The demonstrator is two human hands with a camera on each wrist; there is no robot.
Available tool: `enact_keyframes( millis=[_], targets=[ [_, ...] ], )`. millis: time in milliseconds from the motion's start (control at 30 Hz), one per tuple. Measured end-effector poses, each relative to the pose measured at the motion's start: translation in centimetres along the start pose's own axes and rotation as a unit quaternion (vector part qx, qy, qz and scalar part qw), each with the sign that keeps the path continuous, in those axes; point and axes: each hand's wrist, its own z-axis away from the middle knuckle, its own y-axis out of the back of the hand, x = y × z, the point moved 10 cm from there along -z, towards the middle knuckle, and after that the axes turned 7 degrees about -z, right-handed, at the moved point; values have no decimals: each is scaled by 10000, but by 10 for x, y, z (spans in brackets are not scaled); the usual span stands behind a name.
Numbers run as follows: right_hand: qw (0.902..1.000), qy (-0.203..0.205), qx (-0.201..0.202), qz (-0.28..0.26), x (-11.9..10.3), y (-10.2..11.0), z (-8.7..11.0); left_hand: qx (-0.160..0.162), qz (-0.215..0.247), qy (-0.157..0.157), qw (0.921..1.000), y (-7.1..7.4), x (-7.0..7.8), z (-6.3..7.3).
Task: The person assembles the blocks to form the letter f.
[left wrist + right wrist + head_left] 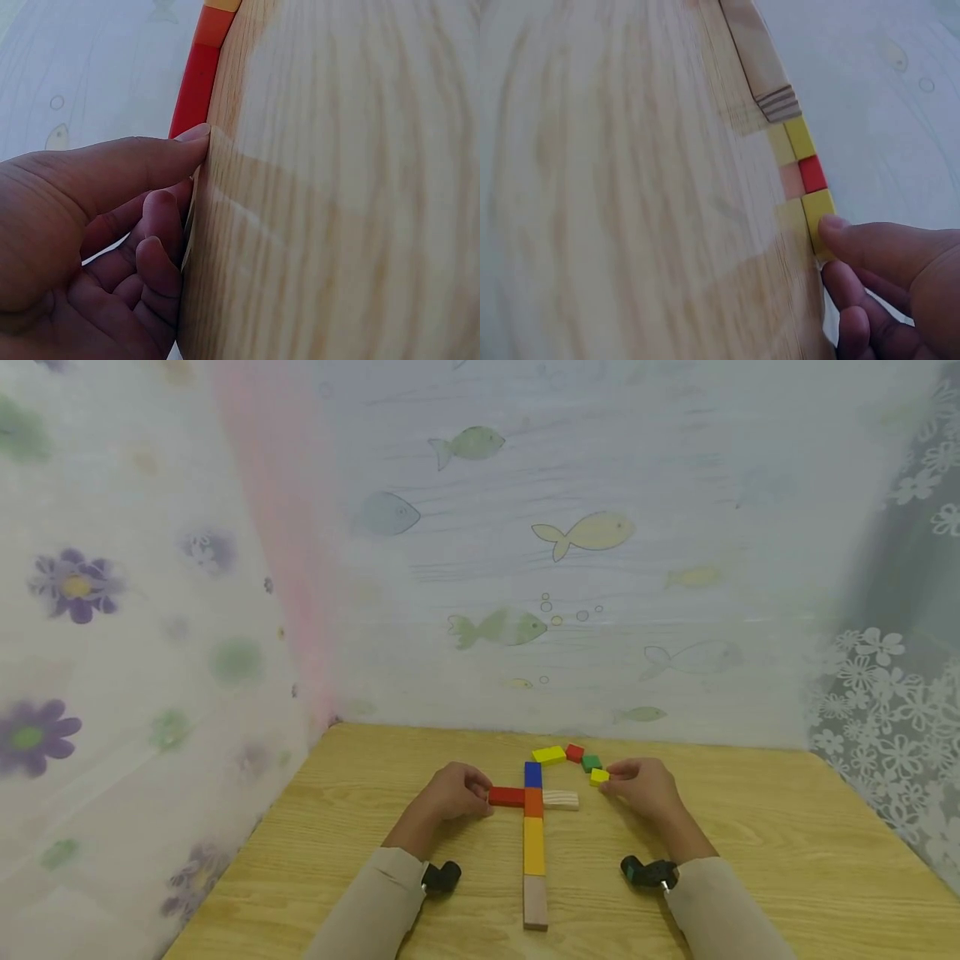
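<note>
Fish-patterned curtain behind a wooden table [750,827], blocks laid out near its back edge.

From the head view I see my left hand [450,793] with fingers curled, touching the outer end of the red block [506,796], which lies left of the orange block [533,802] in a lengthwise column of blue, orange, yellow and plain pieces; a plain block [561,800] lies to the column's right. My right hand [641,787] pinches the small yellow block [599,776], last in an arc with a green block [591,762], a small red block [574,752] and a flat yellow block [548,755]. At the left wrist, the thumb tip meets the red block [193,90] end, fingers curled below. At the right wrist, the thumb presses on the small yellow block [817,217].
</note>
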Motion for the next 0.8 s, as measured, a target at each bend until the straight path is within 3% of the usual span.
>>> enact_keyframes(
  millis=[800],
  targets=[
    [9999,67,68,63,-4,1,1,-37,30,-94,9999,-1,-1,0]
  ],
)
